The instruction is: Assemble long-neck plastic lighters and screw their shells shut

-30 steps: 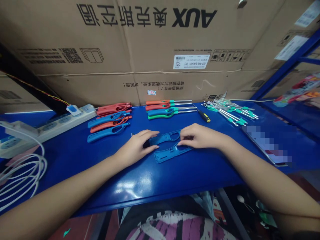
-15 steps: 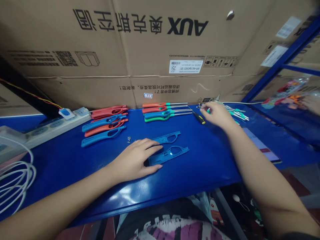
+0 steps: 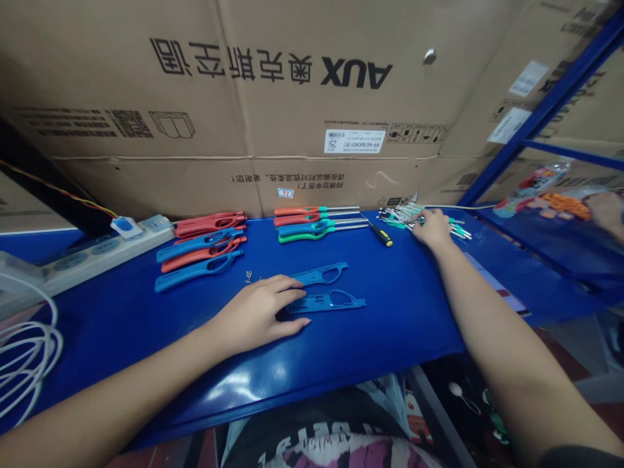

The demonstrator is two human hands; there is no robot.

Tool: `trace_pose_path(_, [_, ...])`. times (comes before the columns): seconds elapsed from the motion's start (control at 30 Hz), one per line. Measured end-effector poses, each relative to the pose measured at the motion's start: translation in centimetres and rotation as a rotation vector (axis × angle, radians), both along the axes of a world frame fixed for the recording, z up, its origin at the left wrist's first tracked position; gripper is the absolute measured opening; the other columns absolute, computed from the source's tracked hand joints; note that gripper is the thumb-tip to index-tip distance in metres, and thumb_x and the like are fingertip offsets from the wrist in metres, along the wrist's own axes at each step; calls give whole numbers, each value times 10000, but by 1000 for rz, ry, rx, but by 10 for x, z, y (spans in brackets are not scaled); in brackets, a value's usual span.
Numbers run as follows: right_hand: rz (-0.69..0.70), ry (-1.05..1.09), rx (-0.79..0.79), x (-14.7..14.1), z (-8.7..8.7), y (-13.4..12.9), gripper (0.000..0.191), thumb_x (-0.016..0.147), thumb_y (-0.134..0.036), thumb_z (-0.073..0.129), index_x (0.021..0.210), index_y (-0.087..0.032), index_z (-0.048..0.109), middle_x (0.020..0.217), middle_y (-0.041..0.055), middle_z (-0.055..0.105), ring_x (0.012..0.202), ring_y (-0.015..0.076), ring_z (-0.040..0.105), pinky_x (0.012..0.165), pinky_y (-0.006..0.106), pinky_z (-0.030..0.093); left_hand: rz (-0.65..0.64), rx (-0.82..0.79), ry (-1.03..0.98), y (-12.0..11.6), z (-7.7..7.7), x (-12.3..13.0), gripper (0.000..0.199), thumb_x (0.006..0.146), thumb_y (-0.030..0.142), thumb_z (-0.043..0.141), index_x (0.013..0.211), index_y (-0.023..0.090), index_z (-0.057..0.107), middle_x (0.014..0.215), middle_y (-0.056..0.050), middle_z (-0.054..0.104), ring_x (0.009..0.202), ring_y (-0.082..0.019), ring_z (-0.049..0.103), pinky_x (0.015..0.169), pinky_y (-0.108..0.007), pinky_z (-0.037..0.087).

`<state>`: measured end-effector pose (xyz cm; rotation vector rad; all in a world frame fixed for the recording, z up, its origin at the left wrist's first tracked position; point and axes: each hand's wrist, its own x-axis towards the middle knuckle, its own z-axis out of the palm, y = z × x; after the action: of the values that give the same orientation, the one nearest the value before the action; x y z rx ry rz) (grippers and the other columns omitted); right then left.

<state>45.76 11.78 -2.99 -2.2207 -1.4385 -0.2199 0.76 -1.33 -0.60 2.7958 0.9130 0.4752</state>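
In the head view, my left hand [image 3: 266, 311] rests on the blue table with thumb and fingers apart. Its fingertips lie over the left ends of two blue lighter shell halves, an upper shell half [image 3: 324, 274] and a lower shell half [image 3: 336, 301]. Farther right, my right hand [image 3: 433, 229] is closed in a pinch at a pile of metal lighter tubes with green ends [image 3: 402, 213]. What sits between its fingertips is too small to make out. A black and yellow screwdriver [image 3: 383, 235] lies left of that pile. Small screws [image 3: 249, 276] lie behind my left hand.
Red and blue lighter shells [image 3: 199, 265] lie in a row at left. Several lighters with metal tubes [image 3: 312, 224] lie at the back. A white power strip [image 3: 102, 250], coiled white cable [image 3: 29, 364] and cardboard wall [image 3: 273, 117] border the table. Another person's hand [image 3: 607, 211] shows far right.
My right hand has moved right, from beside the screwdriver onto the pile of tubes. My left hand stays over the blue shell halves; the lower half has turned slightly. The camera view has shifted a little.
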Motion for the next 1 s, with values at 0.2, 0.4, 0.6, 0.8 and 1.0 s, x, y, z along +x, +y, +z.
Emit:
trace_pose_path(0.2, [29,-3,36,-4,-3,0,242,758,-238,550,963,-172,662,1243,190,570,1106,387,481,959,608,403,9,3,-3,1,-3,-1,314,990,417,560,1174,204,700,1251,-87,703,1145,-262,681,945,-406,593])
trace_pose_path(0.4, [117,-53,152,-12,9,-5,237,811,-260,505,1004,-192,625,1145,161,658,1094,364,517,1048,634,295,29,-3,14,1,-3,-2,317,997,399,547,1161,184,712,1233,-89,712,1133,-259,686,963,-412,592])
trace_pose_path(0.6, [288,-28,396,-37,35,-13,230,862,-276,471,1014,-199,626,993,130,712,989,315,622,972,493,432,51,3,56,3,2,-4,319,986,371,562,1163,164,728,1232,-94,728,1126,-273,701,959,-429,598])
trace_pose_path(0.8, [805,-46,361,-90,54,-46,256,957,-316,502,1121,-193,656,1042,110,730,883,245,678,809,370,527,75,-27,79,5,8,-9,298,957,346,595,1125,157,752,1232,-110,734,1103,-280,720,964,-441,598])
trace_pose_path(1.0, [1265,-149,101,-144,56,-90,422,1012,-204,425,1422,-264,506,1127,67,704,882,177,667,739,293,518,58,-98,62,11,15,-14,263,899,288,664,1104,156,765,1229,-119,737,1078,-275,734,977,-414,592])
